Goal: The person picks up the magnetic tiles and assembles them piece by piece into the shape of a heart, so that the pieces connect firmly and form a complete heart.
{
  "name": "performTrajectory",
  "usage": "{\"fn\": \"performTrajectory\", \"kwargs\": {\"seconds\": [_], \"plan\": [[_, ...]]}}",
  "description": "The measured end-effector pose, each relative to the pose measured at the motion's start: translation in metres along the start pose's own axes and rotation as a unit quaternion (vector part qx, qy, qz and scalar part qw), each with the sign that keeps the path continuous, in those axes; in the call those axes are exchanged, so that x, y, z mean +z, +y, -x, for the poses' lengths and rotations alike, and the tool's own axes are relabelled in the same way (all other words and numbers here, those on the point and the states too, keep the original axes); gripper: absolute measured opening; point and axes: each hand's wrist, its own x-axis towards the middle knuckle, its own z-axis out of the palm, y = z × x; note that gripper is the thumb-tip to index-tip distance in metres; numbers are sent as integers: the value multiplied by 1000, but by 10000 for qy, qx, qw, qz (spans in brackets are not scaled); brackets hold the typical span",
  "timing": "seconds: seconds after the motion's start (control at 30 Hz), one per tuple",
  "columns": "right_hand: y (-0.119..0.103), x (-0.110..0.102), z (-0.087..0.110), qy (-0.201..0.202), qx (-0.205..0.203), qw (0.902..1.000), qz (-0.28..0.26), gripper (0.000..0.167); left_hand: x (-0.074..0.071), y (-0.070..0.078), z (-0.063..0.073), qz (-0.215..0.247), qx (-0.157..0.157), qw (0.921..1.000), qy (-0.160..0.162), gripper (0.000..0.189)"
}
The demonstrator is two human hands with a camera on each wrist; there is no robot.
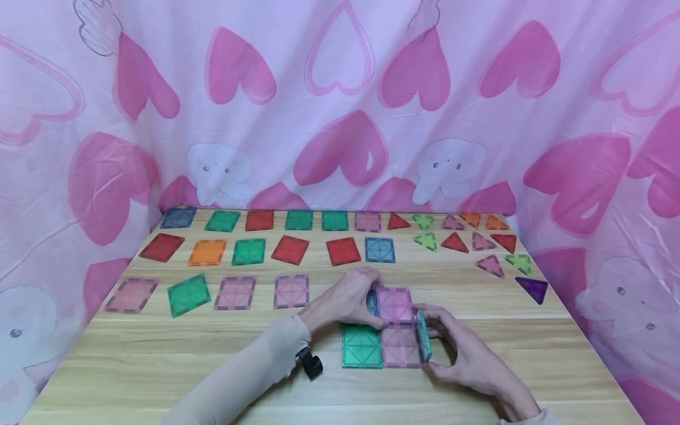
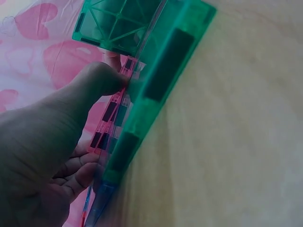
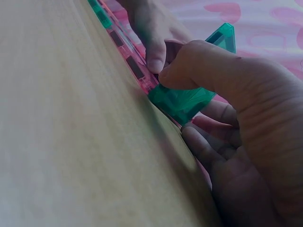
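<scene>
My left hand (image 1: 350,301) arches over a blue square magnetic tile (image 1: 372,302), gripping it between bent fingers at its far side and the thumb at its near side. Beside it lies a pink tile (image 1: 394,305). Nearer me, a green square tile (image 1: 362,346) and a second pink tile (image 1: 401,346) lie edge to edge, the thumb tip close to where the tiles meet. My right hand (image 1: 462,348) pinches another green tile (image 3: 184,101), tilted up on edge against the nearer pink tile's right side. The left hand hides most of the blue tile.
Rows of square tiles, such as an orange one (image 1: 208,252), lie at the back and left of the wooden table (image 1: 265,378). Small triangles, including a purple one (image 1: 532,289), lie at the back right. A heart-patterned curtain (image 1: 340,147) hangs behind.
</scene>
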Motion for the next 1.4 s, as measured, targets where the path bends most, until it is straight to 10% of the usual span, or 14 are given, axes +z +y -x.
{"fn": "performTrajectory", "kwargs": {"seconds": [0.73, 1.13, 1.4], "plan": [[-5, 1, 1, 61, 315, 9980, 543, 103, 3, -6, -1, 638, 44, 9975, -302, 82], [0, 2, 2, 3, 42, 9995, 318, 91, 3, -1, 0, -431, 715, 9965, 83, 83], [-1, 0, 4, 32, -353, 9986, 388, 90, -3, 4, -1, -384, 492, 9980, 118, 90]]}}
